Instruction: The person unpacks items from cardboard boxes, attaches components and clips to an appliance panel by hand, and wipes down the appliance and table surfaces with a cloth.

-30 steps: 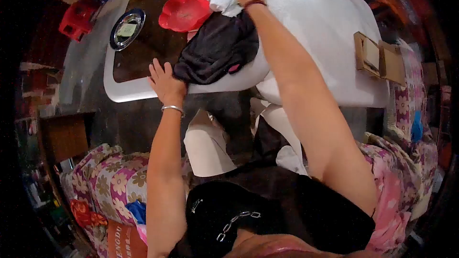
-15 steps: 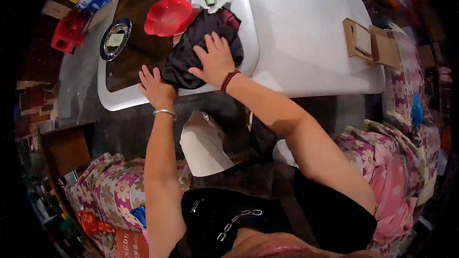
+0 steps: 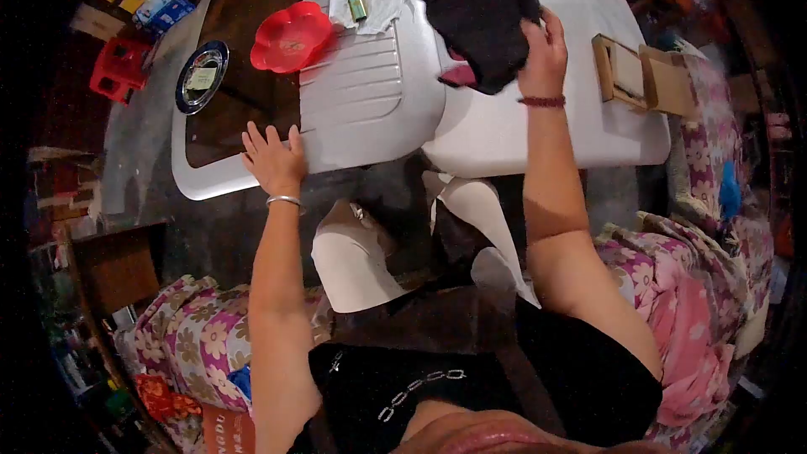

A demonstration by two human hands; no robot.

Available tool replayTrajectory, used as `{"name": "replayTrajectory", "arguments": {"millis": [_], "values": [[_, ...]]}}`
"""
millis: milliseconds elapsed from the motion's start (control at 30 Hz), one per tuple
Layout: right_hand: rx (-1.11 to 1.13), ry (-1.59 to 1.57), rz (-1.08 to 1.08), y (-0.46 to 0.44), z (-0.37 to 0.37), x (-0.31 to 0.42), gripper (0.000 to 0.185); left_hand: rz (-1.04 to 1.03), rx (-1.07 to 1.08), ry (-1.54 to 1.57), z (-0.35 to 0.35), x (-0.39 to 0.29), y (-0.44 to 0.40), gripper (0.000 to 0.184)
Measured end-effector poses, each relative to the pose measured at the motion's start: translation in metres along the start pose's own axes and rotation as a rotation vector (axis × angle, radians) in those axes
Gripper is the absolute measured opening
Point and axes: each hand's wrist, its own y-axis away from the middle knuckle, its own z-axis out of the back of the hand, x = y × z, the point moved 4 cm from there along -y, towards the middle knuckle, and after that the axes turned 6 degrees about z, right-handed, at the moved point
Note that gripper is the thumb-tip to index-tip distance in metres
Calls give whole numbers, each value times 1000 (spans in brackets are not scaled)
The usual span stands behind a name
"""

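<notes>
A dark cloth with a reddish-pink patch at its lower edge hangs from my right hand, whose fingers grip its right side. It is over the white table section on the right. My left hand lies with fingers spread at the front edge of the table, by the brown panel, holding nothing. Beyond it are a red flower-shaped dish and a round silver plate with a pale paper on it.
A white roll, a small green packet and crumpled clear plastic lie on the ridged part. An open cardboard box rests at right. A red stool stands on the floor, and a flowered sofa cover is behind me.
My right hand has lifted the dark cloth off the left table section and carried it right. The ridged surface beneath is now uncovered. My left hand has barely moved.
</notes>
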Motion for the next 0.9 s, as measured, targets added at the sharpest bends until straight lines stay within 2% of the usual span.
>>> {"name": "replayTrajectory", "arguments": {"millis": [33,100,167,267,433,500,667,733,833,900], "values": [[62,226,34,1,14,-4,32,5,11,2,1,-2,0,57],[664,1155,635,34,39,-101,32,6,-1,12,-1,-3,-1,57],[814,1305,552,64,26,-113,29,-10,-11,11,-4,0,0,56],[882,1387,549,34,2,-124,30,-43,-7,4,-6,4,6,55],[949,1600,526,-29,-29,-151,43,-43,-28,-8,-8,2,0,54],[934,1699,480,-64,-33,-171,48,-64,-30,0,-6,2,1,53],[673,1757,320,-154,-2,-194,53,-113,-46,-8,-8,5,0,51],[527,1835,347,-191,28,-205,53,-110,-13,1,-8,6,-1,50],[247,1865,116,-231,66,-208,59,-112,-16,7,-8,4,-2,50],[103,1825,59,-261,86,-224,61,-133,-33,12,-11,8,0,51]]}}
